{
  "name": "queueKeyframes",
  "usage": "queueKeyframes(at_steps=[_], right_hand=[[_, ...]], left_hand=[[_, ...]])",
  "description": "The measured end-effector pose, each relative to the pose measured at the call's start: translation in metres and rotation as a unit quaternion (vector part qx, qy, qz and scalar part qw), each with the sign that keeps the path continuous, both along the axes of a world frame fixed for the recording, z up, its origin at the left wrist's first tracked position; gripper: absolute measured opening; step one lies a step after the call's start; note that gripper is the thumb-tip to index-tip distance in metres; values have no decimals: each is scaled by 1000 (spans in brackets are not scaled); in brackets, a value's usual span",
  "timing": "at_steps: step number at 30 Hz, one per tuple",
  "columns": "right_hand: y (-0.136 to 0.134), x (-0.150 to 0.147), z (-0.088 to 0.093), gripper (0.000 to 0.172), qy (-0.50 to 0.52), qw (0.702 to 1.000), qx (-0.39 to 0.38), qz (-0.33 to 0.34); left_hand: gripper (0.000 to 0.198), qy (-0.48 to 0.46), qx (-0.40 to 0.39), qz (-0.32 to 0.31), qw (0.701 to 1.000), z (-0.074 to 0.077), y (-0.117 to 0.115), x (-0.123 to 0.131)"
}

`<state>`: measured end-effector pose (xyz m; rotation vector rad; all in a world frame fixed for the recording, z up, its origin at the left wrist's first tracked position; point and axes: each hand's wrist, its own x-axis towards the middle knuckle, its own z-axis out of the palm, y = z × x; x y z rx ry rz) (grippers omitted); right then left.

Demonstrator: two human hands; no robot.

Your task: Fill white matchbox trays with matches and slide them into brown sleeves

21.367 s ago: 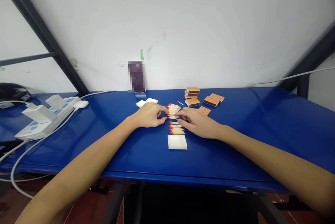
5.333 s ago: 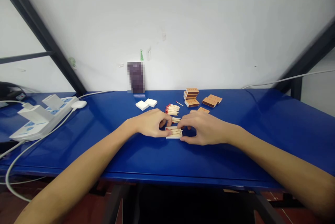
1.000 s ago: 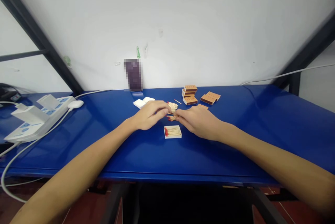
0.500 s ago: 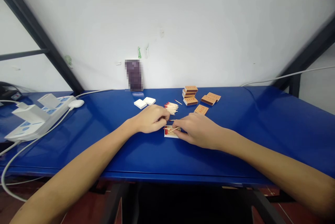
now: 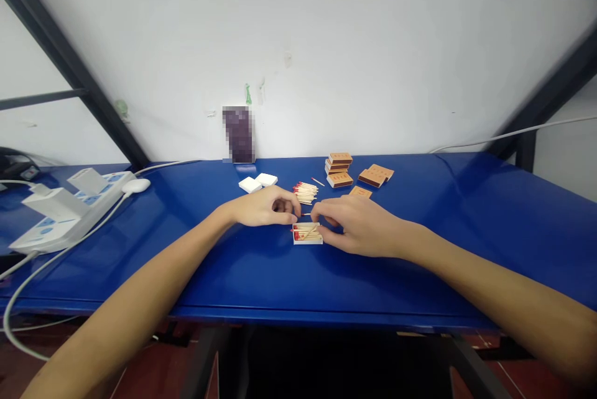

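Observation:
A white matchbox tray (image 5: 308, 242) lies on the blue table, filled with red-headed matches (image 5: 304, 233), one of them slanting across the rest. My left hand (image 5: 268, 206) is at the tray's upper left corner, thumb and fingers apart with nothing between them. Over the tray's right end, my right hand (image 5: 357, 225) has its thumb and index finger parted, and no match shows in them. Just behind the tray is a single match (image 5: 306, 214) between my hands. A loose pile of matches (image 5: 305, 192) lies farther back, with another lone match (image 5: 318, 181) beside it.
Two white trays (image 5: 250, 184) lie at the back left. Stacked matchboxes (image 5: 339, 166) and flat orange matchbox sleeves (image 5: 375, 174) are at the back right. A dark pixelated object (image 5: 240, 135) leans on the wall. On the left is a power strip (image 5: 69, 212) with white cables.
My right thumb and index finger have parted and drawn back slightly to the right, leaving the slanting match on the tray. My left fingers have opened.

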<state>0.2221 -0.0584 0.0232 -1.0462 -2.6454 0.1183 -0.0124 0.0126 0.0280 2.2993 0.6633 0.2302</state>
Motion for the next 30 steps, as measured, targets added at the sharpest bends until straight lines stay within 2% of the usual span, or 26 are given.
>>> queueKeyframes(at_steps=[4, 10, 15, 26, 30], right_hand=[[3, 4, -2, 12, 8, 999, -9, 37], [7, 2, -8, 17, 12, 997, -20, 70], [6, 2, -8, 19, 17, 998, -10, 65], [11, 4, -14, 8, 86, 994, -35, 60], [11, 3, -16, 9, 106, 992, -12, 73]], left_hand=[[32, 26, -38, -7, 999, 6, 3, -4], [37, 45, -34, 12, 998, 2, 3, -2], [37, 35, -36, 5, 999, 0, 2, -1], [41, 38, -14, 4, 999, -3, -1, 3], [40, 34, -4, 5, 999, -4, -3, 5]])
